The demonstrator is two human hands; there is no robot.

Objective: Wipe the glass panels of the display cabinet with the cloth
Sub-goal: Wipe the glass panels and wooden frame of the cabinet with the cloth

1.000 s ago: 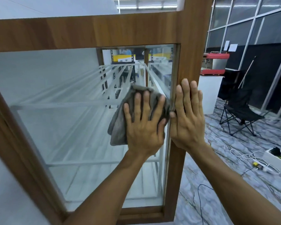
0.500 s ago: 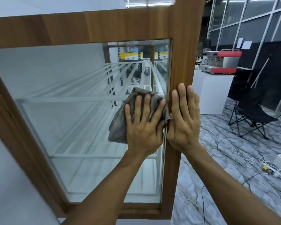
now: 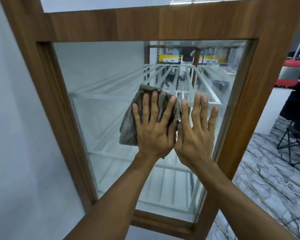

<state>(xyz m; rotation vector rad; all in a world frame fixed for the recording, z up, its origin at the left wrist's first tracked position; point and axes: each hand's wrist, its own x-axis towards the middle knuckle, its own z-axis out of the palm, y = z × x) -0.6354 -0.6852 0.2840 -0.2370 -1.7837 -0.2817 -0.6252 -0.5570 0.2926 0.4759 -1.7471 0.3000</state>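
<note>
The display cabinet has a brown wooden frame (image 3: 145,23) around a glass panel (image 3: 97,70), with white wire shelves behind the glass. A grey cloth (image 3: 128,125) lies flat against the middle of the panel. My left hand (image 3: 154,130) presses on the cloth with fingers spread. Beside it, my right hand (image 3: 196,134) rests flat on the bare glass, fingers apart, its thumb side touching the cloth's edge.
A white wall (image 3: 16,135) borders the cabinet on the left. At the right are a red and silver machine (image 3: 291,73) on a white counter, a black folding chair (image 3: 296,129), and white cables (image 3: 284,184) on the marble-patterned floor.
Both hands and the cloth have slid left, from the panel's right edge to its middle. My right hand left the wooden post and now lies on the glass. The camera turned left.
</note>
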